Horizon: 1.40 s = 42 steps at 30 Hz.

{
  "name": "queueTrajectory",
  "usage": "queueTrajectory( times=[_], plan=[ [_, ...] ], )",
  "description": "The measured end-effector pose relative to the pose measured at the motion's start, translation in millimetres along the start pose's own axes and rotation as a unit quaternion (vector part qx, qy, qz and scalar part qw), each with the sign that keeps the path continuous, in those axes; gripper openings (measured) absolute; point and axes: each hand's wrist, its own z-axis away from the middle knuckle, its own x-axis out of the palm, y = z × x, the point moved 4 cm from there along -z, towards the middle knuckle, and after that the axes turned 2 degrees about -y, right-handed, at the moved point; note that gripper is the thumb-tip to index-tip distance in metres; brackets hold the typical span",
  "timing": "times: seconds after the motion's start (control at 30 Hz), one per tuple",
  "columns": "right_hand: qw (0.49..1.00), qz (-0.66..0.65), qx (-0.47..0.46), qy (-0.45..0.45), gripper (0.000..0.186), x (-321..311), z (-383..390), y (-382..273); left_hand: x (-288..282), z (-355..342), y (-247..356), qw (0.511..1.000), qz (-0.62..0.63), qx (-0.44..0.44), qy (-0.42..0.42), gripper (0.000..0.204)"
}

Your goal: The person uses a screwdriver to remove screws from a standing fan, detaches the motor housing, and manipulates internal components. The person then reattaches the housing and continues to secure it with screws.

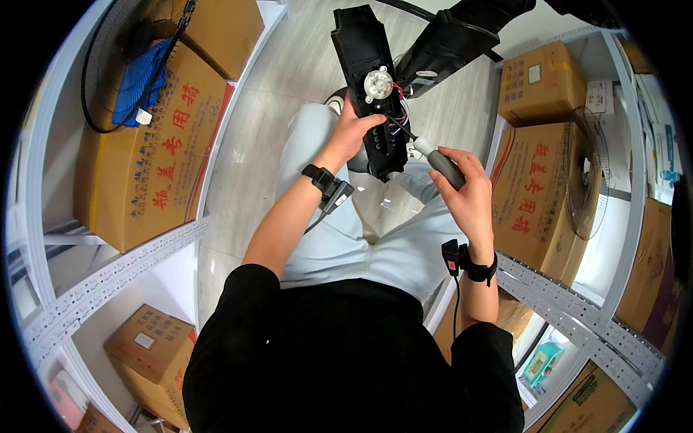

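Observation:
My left hand (350, 133) is closed round the edge of a long black plastic housing (357, 43), its thumb lying across the front. A white round part (378, 84), perhaps a small motor, is set in the middle of this housing, with thin red, white and black wires (401, 105) running off its right side. In my right hand (468, 191) is a screwdriver with a grey handle (445, 169). Its dark shaft points up and left toward the wires and the housing; whether the tip touches anything I cannot tell. A second black plastic piece (451, 43) stands just behind, to the right.
Metal shelves with perforated beams (123, 267) flank me on both sides. They hold cardboard boxes (162, 155), more boxes (534, 187) on the right, a black fan guard (137, 65) with blue cloth (141, 83), and a wire fan grille (588, 173). Grey wood-look floor (281, 72) lies between.

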Motion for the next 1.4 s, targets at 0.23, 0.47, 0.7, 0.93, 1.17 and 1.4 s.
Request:
queueTrajectory(
  times=[0.23, 0.47, 0.7, 0.93, 1.17, 1.4],
  plan=[
    [1.0, 0.019, 0.003, 0.02, 0.034, -0.6, -7.4, 2.8, 1.6, -1.9, -2.2, 0.999, -0.027, 0.021, 0.01, 0.071],
    [0.98, -0.118, 0.159, -0.012, 0.031, 11.8, -6.4, 14.5, -7.4, 1.1, -9.3, 0.998, -0.032, 0.043, 0.028, 0.07],
    [0.992, 0.085, -0.089, 0.026, 0.029, 5.8, -8.8, -1.1, -8.2, 0.1, -12.9, 0.997, -0.069, 0.042, 0.018, 0.065],
    [0.985, -0.104, 0.073, 0.12, 0.031, 11.2, -9.4, 12.9, -10.4, 1.8, -12.0, 0.998, -0.034, 0.031, 0.031, 0.06],
    [0.972, 0.169, -0.103, 0.127, 0.025, 2.2, -18.2, -35.6, -13.4, 2.8, -14.6, 0.999, 0.012, 0.007, 0.03, 0.055],
    [0.947, 0.312, 0.03, 0.071, 0.023, -3.9, -41.5, -33.7, -11.2, 3.4, -12.3, 0.999, 0.026, -0.012, 0.022, 0.053]
  ],
)
